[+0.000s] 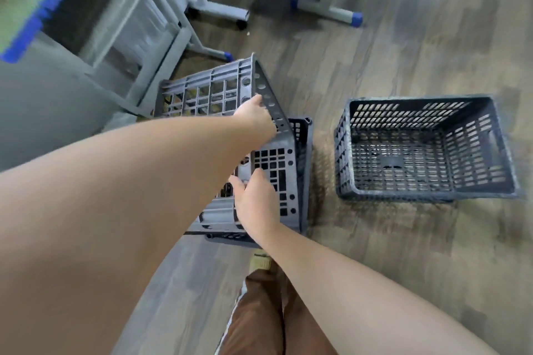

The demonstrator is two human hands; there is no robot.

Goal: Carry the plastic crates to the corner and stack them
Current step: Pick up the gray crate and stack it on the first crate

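Note:
A grey plastic crate (213,95) is tilted up on its side over a second dark crate (302,135) that stands on the floor beneath it. My left hand (255,117) grips the tilted crate's far upper rim. My right hand (256,202) holds its near lower edge. A third dark slotted crate (418,150) stands upright and empty on the floor to the right, apart from both hands. My forearms hide much of the tilted crate's left side.
Grey metal desk and chair legs with blue end caps (357,19) stand on the wooden floor behind the crates. A grey wall (43,101) rises at the left. My leg in brown trousers (259,311) is at the bottom.

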